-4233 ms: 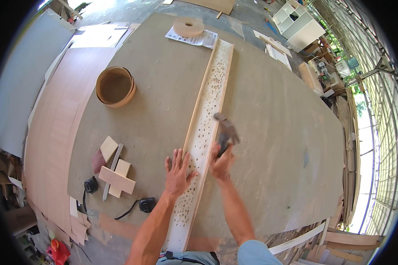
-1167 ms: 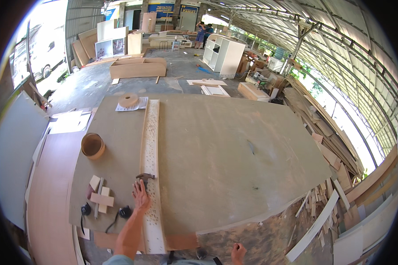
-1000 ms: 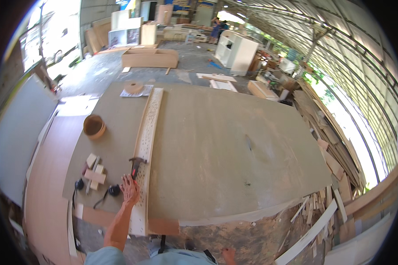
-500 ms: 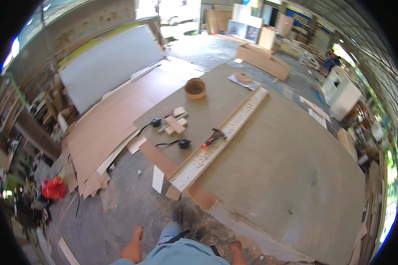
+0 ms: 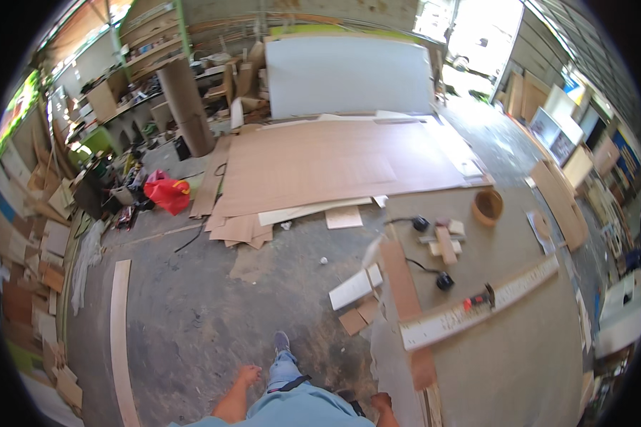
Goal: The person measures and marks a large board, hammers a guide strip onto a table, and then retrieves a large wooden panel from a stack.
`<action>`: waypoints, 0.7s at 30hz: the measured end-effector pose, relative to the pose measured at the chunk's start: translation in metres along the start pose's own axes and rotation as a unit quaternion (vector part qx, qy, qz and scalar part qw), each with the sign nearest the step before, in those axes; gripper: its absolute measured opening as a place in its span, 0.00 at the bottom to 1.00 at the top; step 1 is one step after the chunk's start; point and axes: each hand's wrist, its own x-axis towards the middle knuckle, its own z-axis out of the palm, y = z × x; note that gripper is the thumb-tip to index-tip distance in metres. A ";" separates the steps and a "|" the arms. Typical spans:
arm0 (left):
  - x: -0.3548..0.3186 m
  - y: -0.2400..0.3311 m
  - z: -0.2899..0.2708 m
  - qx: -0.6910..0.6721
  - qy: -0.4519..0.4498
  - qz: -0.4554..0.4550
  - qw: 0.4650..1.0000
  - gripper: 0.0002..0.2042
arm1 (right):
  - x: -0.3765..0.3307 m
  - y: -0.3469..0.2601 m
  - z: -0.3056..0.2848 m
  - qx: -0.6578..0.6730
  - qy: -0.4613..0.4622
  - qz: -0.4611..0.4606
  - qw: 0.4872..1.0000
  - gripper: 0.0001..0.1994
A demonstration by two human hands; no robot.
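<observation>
My left hand (image 5: 248, 375) hangs over the bare floor beside my leg, its fingers loosely apart with nothing in them. Low at the right, my right hand (image 5: 382, 402) is beside the near edge of the large brownish board (image 5: 509, 341); its fingers are mostly hidden. Across that board lies a long pale perforated strip (image 5: 434, 324) with a red-and-black hammer (image 5: 479, 299) on top. Two black tape measures (image 5: 444, 282) and a small pile of wood blocks (image 5: 446, 244) sit beyond it. A brown round tub (image 5: 487, 207) stands farther back.
Thin brown sheets (image 5: 320, 167) lie ahead, before a leaning white panel (image 5: 349, 77). A long pale plank (image 5: 121, 334) lies on the left floor. White and brown offcuts (image 5: 350, 287) are near the board's left edge. A red bag (image 5: 167, 192) sits by clutter at the left.
My view has swung left, so the board and its strip now appear farther right. My left leg is forward, and both hands hang low with no object visibly taken up.
</observation>
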 end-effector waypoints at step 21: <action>0.200 0.280 -0.140 -0.148 0.061 0.002 0.987 0.13 | 0.059 -0.380 -0.118 0.210 0.084 -0.063 0.972 0.13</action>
